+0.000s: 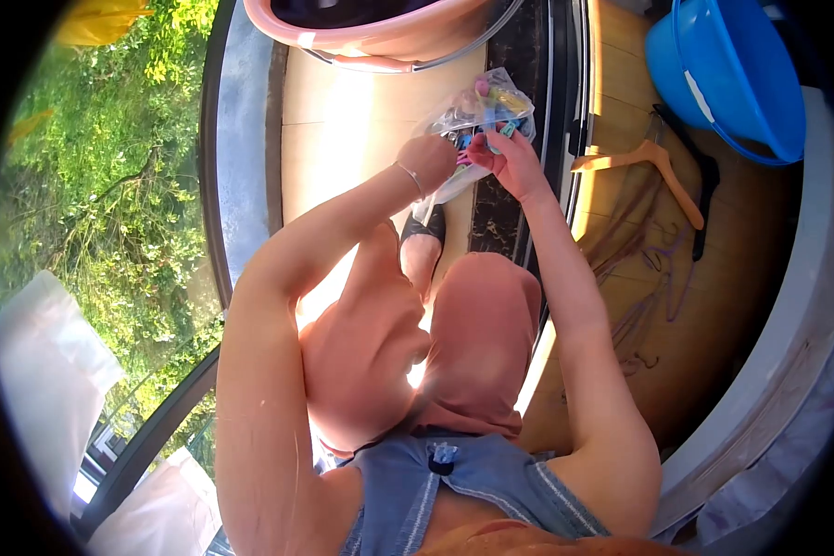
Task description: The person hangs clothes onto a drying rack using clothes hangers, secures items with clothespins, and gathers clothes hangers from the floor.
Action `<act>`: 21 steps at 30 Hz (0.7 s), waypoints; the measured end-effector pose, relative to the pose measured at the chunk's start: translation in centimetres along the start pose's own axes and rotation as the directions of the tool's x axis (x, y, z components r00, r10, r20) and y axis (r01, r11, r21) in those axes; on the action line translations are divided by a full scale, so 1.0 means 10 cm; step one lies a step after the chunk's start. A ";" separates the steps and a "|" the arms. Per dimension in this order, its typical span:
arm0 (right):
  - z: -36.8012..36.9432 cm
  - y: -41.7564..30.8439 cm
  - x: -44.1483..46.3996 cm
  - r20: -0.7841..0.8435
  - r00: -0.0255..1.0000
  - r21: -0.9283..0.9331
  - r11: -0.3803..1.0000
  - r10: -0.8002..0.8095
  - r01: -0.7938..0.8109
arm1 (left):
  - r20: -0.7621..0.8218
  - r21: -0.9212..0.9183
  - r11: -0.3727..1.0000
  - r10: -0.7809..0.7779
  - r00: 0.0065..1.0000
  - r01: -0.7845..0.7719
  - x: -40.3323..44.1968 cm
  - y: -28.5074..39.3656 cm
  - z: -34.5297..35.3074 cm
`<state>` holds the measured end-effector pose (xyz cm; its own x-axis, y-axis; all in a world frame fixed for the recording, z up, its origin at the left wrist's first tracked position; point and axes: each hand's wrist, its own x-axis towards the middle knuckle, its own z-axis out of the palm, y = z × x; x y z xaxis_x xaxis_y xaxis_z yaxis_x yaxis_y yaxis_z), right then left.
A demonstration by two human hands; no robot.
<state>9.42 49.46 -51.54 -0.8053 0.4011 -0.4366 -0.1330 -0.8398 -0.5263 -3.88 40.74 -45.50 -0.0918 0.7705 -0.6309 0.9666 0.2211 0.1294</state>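
A clear plastic bag (466, 116) full of small coloured pieces, clothes pegs among them, sits in front of my knees, its top gaping. At the bag's left edge my left hand (428, 160) is closed, its fingertips turned inward and partly hidden; it appears to grip the plastic. Over the bag's right side, my right hand (510, 162) pinches a teal clothes peg (501, 138) between thumb and fingers. Pink and blue pegs show between the two hands. Whether the bag rests fully on the floor I cannot tell.
Ahead stands a pink bucket (371, 42) with a metal handle. On the right are a blue bucket (727, 74), a wooden hanger (653, 167) and several thin hangers (653, 269) on the wood floor. A door track (558, 111) runs beside my right arm; window glass is left.
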 end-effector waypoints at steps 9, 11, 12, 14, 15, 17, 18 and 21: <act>-0.08 -0.17 -0.46 -0.032 0.999 0.146 0.989 -0.018 0.023 | 0.076 -0.361 0.834 -0.420 0.904 0.418 0.40 -0.01 0.30; -0.09 -0.22 -0.54 -0.076 0.997 0.149 0.988 -0.025 0.036 | -0.020 -0.427 0.806 -0.461 0.887 0.409 0.44 -0.04 0.51; -0.11 -0.24 -0.57 -0.077 0.996 0.149 0.988 -0.035 0.046 | -0.107 -0.494 0.774 -0.506 0.856 0.396 0.48 -0.05 0.62; -0.14 -0.28 -0.61 -0.100 0.994 0.150 0.986 -0.051 0.066 | -0.185 -0.556 0.752 -0.528 0.829 0.355 0.49 -0.04 0.61; -0.16 -0.31 -0.64 -0.077 0.996 0.148 0.987 -0.046 0.057 | 0.003 -0.519 0.774 -0.422 0.906 0.362 0.52 -0.09 0.58; -0.08 -0.38 -0.70 -0.110 0.992 0.110 0.991 -0.060 0.072 | 0.198 -0.482 0.799 -0.301 0.933 0.360 0.45 -0.14 0.47; -0.04 -0.40 -0.71 -0.137 0.988 0.071 0.994 -0.077 0.087 | 0.199 -0.510 0.811 -0.213 0.957 0.286 0.39 -0.17 0.41; 0.00 -0.43 -0.68 0.016 0.997 0.045 0.996 -0.080 0.080 | 0.117 -0.659 0.745 -0.030 0.993 0.100 0.19 -0.23 0.33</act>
<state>15.44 50.32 -46.29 -0.8013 0.4614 -0.3808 -0.2226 -0.8208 -0.5260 -5.49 39.76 -49.51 -0.0924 0.6881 -0.7197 0.5533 0.6364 0.5375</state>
